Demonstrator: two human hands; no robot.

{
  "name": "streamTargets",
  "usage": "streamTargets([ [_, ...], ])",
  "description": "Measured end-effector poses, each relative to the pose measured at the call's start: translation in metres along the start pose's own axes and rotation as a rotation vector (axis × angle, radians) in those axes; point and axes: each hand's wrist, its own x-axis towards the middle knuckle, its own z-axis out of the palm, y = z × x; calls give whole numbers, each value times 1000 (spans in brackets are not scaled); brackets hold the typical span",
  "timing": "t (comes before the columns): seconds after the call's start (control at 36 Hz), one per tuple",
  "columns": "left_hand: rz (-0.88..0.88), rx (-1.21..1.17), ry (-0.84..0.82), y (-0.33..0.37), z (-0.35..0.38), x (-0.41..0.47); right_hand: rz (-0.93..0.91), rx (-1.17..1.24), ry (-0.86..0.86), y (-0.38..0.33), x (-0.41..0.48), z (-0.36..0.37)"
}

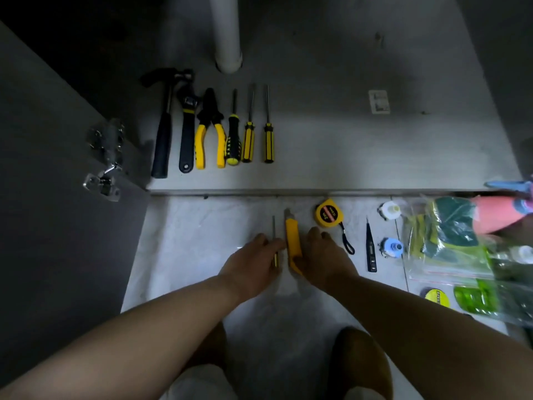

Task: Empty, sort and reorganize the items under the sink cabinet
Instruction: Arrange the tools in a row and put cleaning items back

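On the cabinet floor [331, 145] lies a row of tools: a hammer [163, 131], a wrench [187, 131], yellow pliers [210, 131] and three screwdrivers [249, 134]. On the tile in front, my left hand [253, 267] grips a thin screwdriver [274, 230] by its handle. Beside it my right hand [323, 261] holds the lower end of a yellow utility knife [292, 238]. A yellow tape measure [328, 213] and a black tester pen [370, 246] lie to the right.
A white drain pipe [226, 33] stands at the cabinet's back. The open door with its hinges [105, 157] is on the left. Two small rolls [390, 229], bagged sponges [452, 241] and a yellow tape roll [437, 297] crowd the right floor. My knees are below.
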Motion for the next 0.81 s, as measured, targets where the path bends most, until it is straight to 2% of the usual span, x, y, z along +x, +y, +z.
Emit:
streamTargets([
  [0.11,-8,15,-46,-1,5,9,73,25,55,-9,6,15],
  [0.28,-9,29,22,0,11,8,193,-30,58,-21,9,22],
  [0.42,33,-7,79,-8,22,-5,45,-90,-70,-18,5,4],
  [0.53,175,-20,221,-3,16,-19,-49,-30,-338,-17,-3,-36],
  [0.64,269,-101,441,14,-11,-18,-21,111,-622,-18,-10,-96],
  [0.75,238,-273,719,35,-64,1,-65,374,-564,-20,-12,-153],
  [0.81,218,-283,776,39,-91,15,-85,470,-416,-25,-9,-170],
])
